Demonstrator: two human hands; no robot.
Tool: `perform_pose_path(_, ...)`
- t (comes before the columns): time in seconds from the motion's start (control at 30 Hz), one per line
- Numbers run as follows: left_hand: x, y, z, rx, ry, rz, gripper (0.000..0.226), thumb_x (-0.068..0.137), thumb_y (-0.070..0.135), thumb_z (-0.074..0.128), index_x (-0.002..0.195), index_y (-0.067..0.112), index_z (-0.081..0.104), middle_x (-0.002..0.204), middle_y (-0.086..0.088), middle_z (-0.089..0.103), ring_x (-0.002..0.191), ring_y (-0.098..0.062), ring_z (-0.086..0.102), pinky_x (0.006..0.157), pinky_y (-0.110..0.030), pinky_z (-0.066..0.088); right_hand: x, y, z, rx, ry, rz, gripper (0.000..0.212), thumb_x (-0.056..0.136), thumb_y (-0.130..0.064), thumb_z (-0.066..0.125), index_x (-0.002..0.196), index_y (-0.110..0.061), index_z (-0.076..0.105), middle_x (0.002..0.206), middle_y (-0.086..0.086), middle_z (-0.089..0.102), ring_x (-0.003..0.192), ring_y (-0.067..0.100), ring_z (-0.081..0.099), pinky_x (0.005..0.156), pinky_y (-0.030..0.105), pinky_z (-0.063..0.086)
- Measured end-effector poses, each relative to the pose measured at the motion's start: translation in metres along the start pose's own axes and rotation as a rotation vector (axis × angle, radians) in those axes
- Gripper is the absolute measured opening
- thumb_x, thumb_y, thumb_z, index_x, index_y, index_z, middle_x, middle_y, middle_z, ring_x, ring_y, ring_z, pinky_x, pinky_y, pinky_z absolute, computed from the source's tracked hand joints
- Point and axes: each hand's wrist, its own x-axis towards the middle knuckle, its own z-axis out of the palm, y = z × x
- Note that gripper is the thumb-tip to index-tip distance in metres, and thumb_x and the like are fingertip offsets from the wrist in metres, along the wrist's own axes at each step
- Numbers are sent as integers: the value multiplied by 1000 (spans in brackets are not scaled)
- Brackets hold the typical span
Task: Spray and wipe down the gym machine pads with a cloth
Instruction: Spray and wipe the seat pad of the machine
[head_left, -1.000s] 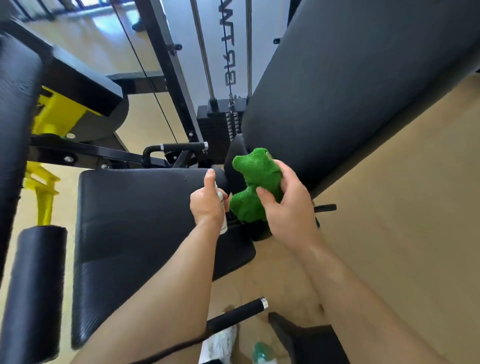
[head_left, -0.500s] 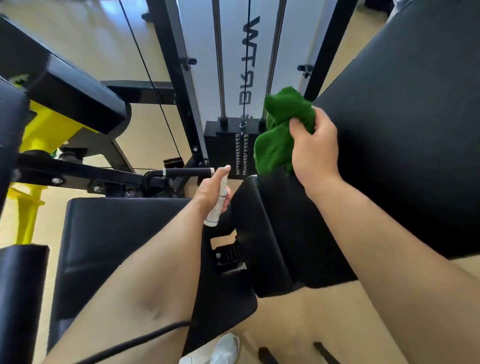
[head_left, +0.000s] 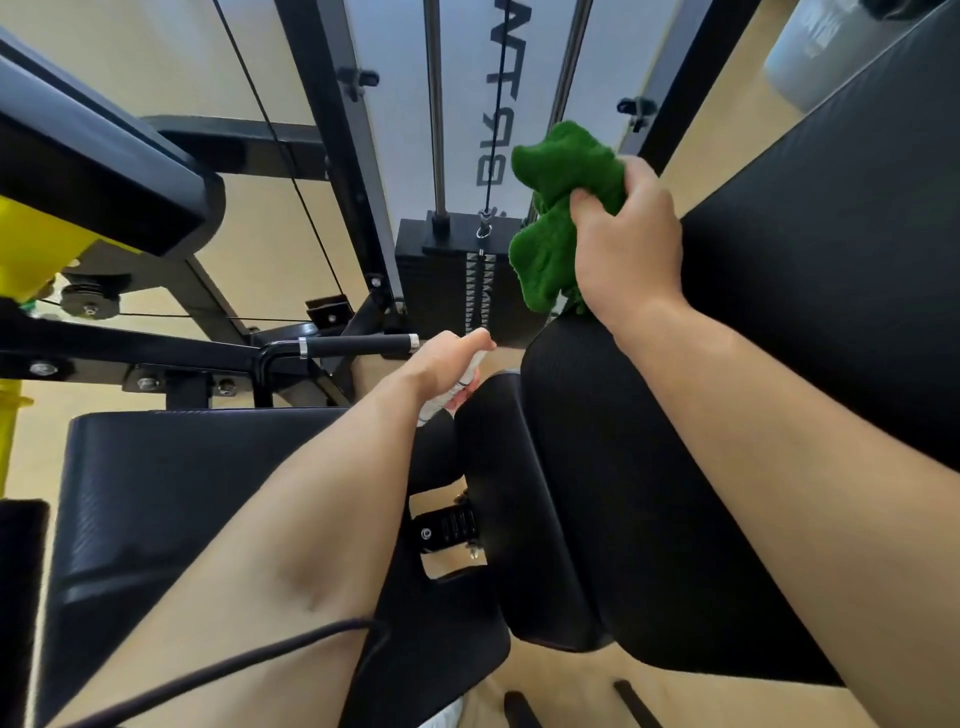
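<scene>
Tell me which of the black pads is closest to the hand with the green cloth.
The large back pad on the right: the right hand with the green cloth is at its left edge. The flat seat pad and the small curved pad lie lower.

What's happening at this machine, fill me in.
A person is cleaning a gym machine. The right hand grips a bunched green cloth raised near the top of the black back pad. The left hand holds a small white spray bottle low, beside the seat pad. The cloth is not pressed flat on a pad at this moment.
</scene>
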Motion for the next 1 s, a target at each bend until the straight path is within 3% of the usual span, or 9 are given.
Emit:
perform_pose_path(0.1,5,-8,-5,67,47,-30,47,104,47,46,77,11,58,49,-2,56,36,-13,47,69,-37,52,2,-4,6,-12,-28,-24,23,100,-24,53,122,-21,60,97,-11,62,86,-1,57,63,7,40)
perform_pose_path(0.2,9,-19,-14,165,47,-97,61,99,61,48,76,7,63,61,-9,61,45,-19,53,70,-38,55,5,-9,15,4,-73,-36,21,101,-24,53,121,-22,61,98,-12,63,88,-2,58,65,8,42)
perform_pose_path(0.4,17,-40,-28,289,43,-124,51,97,50,49,77,5,61,64,-11,62,52,-25,54,63,-35,50,11,-8,37,-8,-166,-35,21,100,-22,54,120,-26,60,94,-17,61,88,-3,57,71,13,45)
perform_pose_path(0.6,20,-58,-41,339,76,-185,70,95,71,47,76,6,65,66,-10,65,57,-26,59,81,-44,59,20,-7,56,-79,-205,-39,27,100,-22,52,127,-24,58,106,-6,63,96,12,58,72,22,44)
perform_pose_path(0.67,18,-61,-46,358,132,-201,72,97,72,44,73,7,65,65,-8,66,56,-24,60,81,-43,57,26,-4,63,-251,-330,-69,33,99,-17,50,131,-23,57,112,-1,61,98,17,56,76,28,46)
perform_pose_path(0.73,18,-65,-52,341,203,-203,73,99,71,41,71,8,65,64,-7,66,57,-23,61,76,-40,56,29,3,73,-652,-585,-98,41,94,-12,49,132,-25,56,115,4,60,98,26,57,81,38,49)
perform_pose_path(0.8,21,-71,-54,210,277,-211,72,98,72,43,80,7,69,66,-5,67,57,-22,62,72,-39,56,25,13,86,-1099,-862,-117,43,90,-13,49,129,-27,57,120,4,61,103,30,59,83,44,50)
perform_pose_path(0.87,23,-76,-54,56,342,-211,74,94,77,46,91,8,72,68,-3,69,58,-21,63,73,-42,59,16,25,98,-1371,-1058,-122,43,92,-18,50,134,-27,56,130,5,60,115,32,59,88,46,49)
perform_pose_path(1.0,26,-78,-50,-17,410,-177,71,91,78,47,88,12,73,69,-1,71,62,-20,66,76,-44,61,-5,54,122,-1581,-1153,-65,52,97,-39,49,144,-17,44,140,12,54,128,35,52,105,53,42)
